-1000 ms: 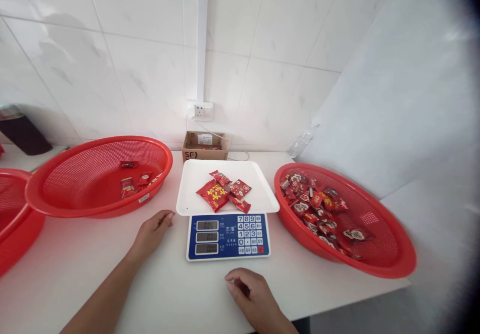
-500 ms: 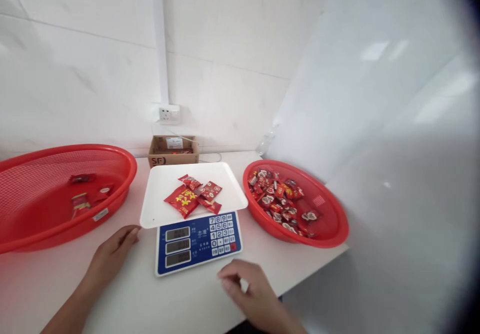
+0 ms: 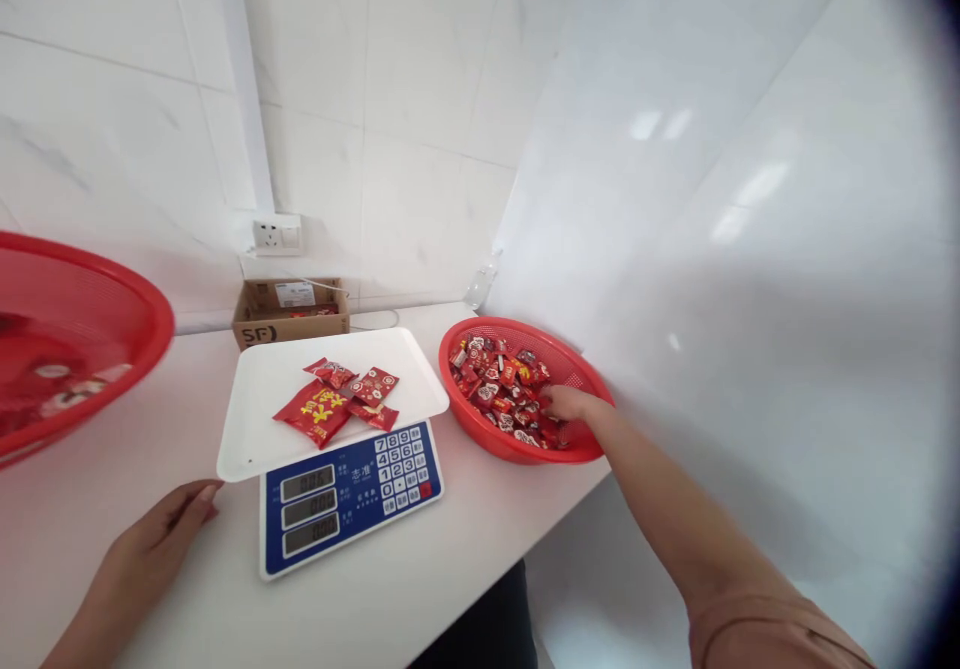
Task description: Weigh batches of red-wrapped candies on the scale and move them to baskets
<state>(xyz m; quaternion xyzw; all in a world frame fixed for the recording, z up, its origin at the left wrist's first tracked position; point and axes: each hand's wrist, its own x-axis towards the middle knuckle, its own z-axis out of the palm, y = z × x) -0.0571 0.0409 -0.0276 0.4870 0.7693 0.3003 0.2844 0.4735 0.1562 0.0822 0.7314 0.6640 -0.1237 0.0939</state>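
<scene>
The right hand (image 3: 566,404) is placed inside the smaller-looking red basket (image 3: 474,429) on the right, with its fingers among the wrapped packets (image 3: 504,404) heaped there; whether one is gripped cannot be told. The left hand (image 3: 154,549) is rested on the white table (image 3: 360,609), loosely curled, thumb and forefinger drawn narrow, just beside the near left corner of the tray (image 3: 259,399). By that tray, set on the blue scale (image 3: 349,519), four red packets (image 3: 315,411) are borne in an overlapping cluster. Another red basket (image 3: 154,314) is partly seen at left.
</scene>
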